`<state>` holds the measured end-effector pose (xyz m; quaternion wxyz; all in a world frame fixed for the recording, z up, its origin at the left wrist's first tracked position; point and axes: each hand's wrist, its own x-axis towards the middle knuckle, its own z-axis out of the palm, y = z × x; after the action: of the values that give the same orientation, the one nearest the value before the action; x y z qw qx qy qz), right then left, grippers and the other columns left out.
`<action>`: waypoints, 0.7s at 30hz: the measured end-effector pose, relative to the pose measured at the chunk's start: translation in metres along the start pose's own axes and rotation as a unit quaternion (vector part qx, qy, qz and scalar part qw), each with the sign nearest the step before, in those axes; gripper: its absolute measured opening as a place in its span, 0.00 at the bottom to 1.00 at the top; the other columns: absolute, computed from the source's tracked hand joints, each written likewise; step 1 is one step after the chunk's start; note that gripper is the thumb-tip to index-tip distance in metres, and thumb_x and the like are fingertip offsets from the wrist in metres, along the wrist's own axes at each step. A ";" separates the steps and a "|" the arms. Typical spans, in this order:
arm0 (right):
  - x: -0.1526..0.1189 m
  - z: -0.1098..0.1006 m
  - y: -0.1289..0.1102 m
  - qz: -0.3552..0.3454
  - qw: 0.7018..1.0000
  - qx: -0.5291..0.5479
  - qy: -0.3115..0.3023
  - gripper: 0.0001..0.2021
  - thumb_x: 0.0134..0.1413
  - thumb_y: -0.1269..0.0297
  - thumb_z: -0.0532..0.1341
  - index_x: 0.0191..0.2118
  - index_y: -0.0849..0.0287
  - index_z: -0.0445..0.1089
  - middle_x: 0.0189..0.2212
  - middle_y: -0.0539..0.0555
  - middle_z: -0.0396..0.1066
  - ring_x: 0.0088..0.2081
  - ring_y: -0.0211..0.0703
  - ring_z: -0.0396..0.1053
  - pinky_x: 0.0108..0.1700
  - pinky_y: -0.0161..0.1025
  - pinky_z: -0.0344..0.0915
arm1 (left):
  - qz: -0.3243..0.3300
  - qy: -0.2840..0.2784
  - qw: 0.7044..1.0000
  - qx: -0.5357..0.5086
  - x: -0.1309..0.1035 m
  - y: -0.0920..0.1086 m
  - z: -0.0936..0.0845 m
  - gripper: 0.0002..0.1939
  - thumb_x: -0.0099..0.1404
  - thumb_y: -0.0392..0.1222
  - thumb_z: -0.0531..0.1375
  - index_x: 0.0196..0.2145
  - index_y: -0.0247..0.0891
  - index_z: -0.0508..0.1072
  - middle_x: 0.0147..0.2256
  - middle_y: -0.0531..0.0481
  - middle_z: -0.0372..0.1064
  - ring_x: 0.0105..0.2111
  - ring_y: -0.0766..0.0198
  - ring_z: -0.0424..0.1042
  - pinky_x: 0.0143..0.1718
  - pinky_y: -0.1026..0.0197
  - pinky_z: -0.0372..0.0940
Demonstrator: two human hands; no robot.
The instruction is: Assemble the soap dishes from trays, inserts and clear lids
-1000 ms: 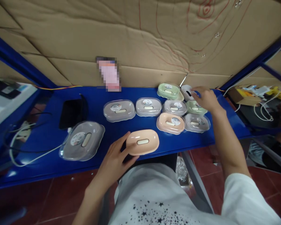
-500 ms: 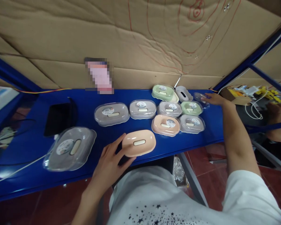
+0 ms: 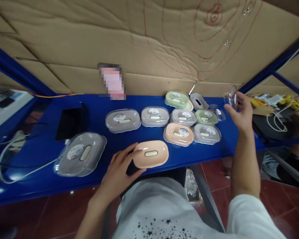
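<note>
Nearest to the person, the left hand lies on the front edge of the blue shelf, fingers spread and pressed against the left end of a peach soap box. The hand steadies that box rather than closing round it; the box sits flat, with no clear lid on it.

To the left, near the shelf's front, a large grey box under a clear lid lies tilted, with a white cable running beside it. Behind that is a black phone.

Further back stands a row of lidded boxes: a grey one, another grey one, then a tight cluster to the right of a lidded peach box, two grey boxes and a green one. At the back edge sits another green box, with an open grey tray just beside it.

The right hand is raised above the right end of the shelf, well apart from the peach box, fingers pinched on a clear lid held up on edge in the air.

Behind everything a cardboard sheet with red lines covers the wall.
</note>
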<state>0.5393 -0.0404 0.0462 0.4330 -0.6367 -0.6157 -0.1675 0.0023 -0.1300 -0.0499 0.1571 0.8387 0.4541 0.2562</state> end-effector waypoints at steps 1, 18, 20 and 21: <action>-0.019 -0.007 -0.033 -0.065 0.996 0.043 -0.035 0.39 0.56 0.38 0.72 0.66 0.58 0.71 0.61 0.70 0.74 0.60 0.60 0.75 0.56 0.57 0.75 | -0.011 -0.009 1.000 -0.014 0.000 0.000 -0.001 0.31 0.73 0.49 0.67 0.69 0.52 0.63 0.69 0.43 0.67 0.64 0.43 0.71 0.64 0.40 0.67; -0.154 0.040 -0.234 -0.299 0.856 0.132 -0.399 0.35 0.75 0.45 0.59 0.77 0.58 0.57 0.74 0.68 0.58 0.75 0.63 0.56 0.73 0.66 0.63 | -0.019 -0.045 0.997 -0.065 -0.004 -0.004 -0.006 0.43 0.71 0.51 0.69 0.75 0.55 0.53 0.69 0.43 0.65 0.67 0.43 0.67 0.67 0.39 0.64; -0.151 0.040 -0.236 -0.311 0.847 0.133 -0.410 0.35 0.75 0.44 0.59 0.76 0.58 0.58 0.74 0.68 0.59 0.74 0.63 0.57 0.73 0.66 0.63 | -0.016 -0.044 0.996 -0.071 -0.004 -0.004 -0.006 0.42 0.71 0.51 0.69 0.75 0.55 0.54 0.68 0.43 0.65 0.67 0.43 0.67 0.67 0.39 0.64; -0.149 0.040 -0.236 -0.313 0.843 0.134 -0.416 0.35 0.75 0.44 0.59 0.76 0.58 0.59 0.73 0.68 0.59 0.74 0.62 0.58 0.72 0.66 0.63 | -0.016 -0.044 0.996 -0.074 -0.004 -0.004 -0.007 0.42 0.71 0.51 0.69 0.74 0.54 0.54 0.68 0.43 0.65 0.67 0.43 0.67 0.67 0.39 0.64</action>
<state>0.2792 -0.1365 -0.0058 0.1419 -0.3554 -0.9212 0.0704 -0.0058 -0.1312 -0.0476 0.2425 0.8280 0.4397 0.2497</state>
